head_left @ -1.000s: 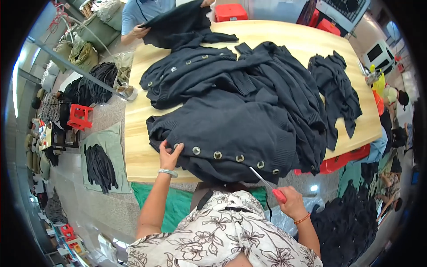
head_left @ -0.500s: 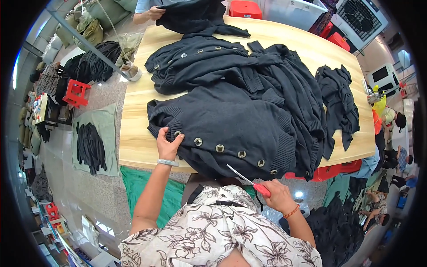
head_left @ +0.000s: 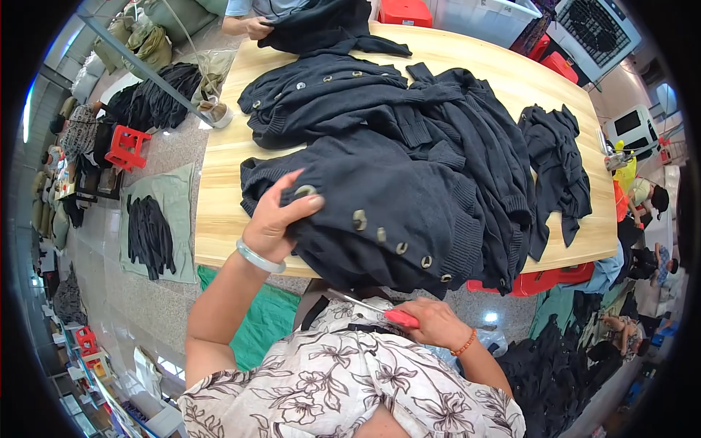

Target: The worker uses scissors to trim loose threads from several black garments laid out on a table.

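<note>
A dark knitted cardigan (head_left: pixel 409 193) with a row of large shiny buttons lies on the near side of the table, its front edge toward me. My left hand (head_left: pixel 274 219) pinches the button edge between thumb and fingers, at the button closest to the collar, and holds that corner raised. Low in front of my body, my right hand (head_left: pixel 437 323) is closed round a red-handled tool (head_left: pixel 401 318). Its thin metal shaft points up and left, apart from the cardigan; the tip's shape is too small to tell.
More dark cardigans (head_left: pixel 328 95) lie heaped across the wooden table (head_left: pixel 217 226), with another dark garment (head_left: pixel 558 160) at its right. A co-worker's hand (head_left: pixel 258 28) holds dark cloth at the far edge. Red stools (head_left: pixel 127 148) stand around on the floor.
My left hand has lifted the cardigan's button edge up and toward me, bending the row of buttons. My right hand has shifted left and slightly down with the red-handled tool.
</note>
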`<action>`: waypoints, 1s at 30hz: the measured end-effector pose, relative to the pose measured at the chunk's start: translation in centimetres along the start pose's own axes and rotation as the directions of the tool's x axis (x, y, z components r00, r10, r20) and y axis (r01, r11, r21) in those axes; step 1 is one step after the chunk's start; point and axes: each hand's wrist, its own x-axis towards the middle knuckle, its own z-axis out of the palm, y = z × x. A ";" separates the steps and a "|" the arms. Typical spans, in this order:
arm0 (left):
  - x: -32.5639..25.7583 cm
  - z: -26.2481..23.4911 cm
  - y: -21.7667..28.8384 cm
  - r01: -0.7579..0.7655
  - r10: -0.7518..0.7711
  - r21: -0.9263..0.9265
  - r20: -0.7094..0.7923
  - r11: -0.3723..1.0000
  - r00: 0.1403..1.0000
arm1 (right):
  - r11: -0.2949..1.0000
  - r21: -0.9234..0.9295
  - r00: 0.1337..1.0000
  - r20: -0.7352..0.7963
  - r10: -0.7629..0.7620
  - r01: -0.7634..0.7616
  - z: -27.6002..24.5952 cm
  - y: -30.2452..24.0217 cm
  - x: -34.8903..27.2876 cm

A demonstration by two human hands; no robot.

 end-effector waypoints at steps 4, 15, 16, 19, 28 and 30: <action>-1.6 8.0 2.5 -0.133 0.116 0.052 0.251 0.990 0.961 | 0.995 0.069 0.996 0.043 -0.073 0.070 0.4 -2.2 3.3; 0.9 11.5 12.5 -0.462 0.480 -0.130 0.264 0.877 0.837 | 0.469 -0.791 0.756 -0.568 -0.325 -0.392 -8.0 8.5 3.3; 2.4 10.8 13.3 -0.499 0.526 -0.167 0.285 0.851 0.801 | 0.594 -0.698 0.688 -0.657 -0.308 -0.400 -10.5 7.6 3.8; 7.8 6.7 17.0 -0.393 0.513 -0.331 0.534 0.858 0.672 | 0.570 -0.708 0.596 -0.686 -0.416 -0.417 -17.8 7.2 6.8; 20.7 -4.3 21.8 -0.554 0.587 -0.201 0.181 0.808 0.789 | 0.577 -0.781 0.389 -0.622 -0.679 -0.239 -31.4 4.9 24.0; 24.3 -9.3 21.0 -0.560 0.567 -0.095 0.086 0.823 0.819 | 0.757 -0.626 0.586 -0.690 -0.426 -0.186 -29.3 6.8 27.8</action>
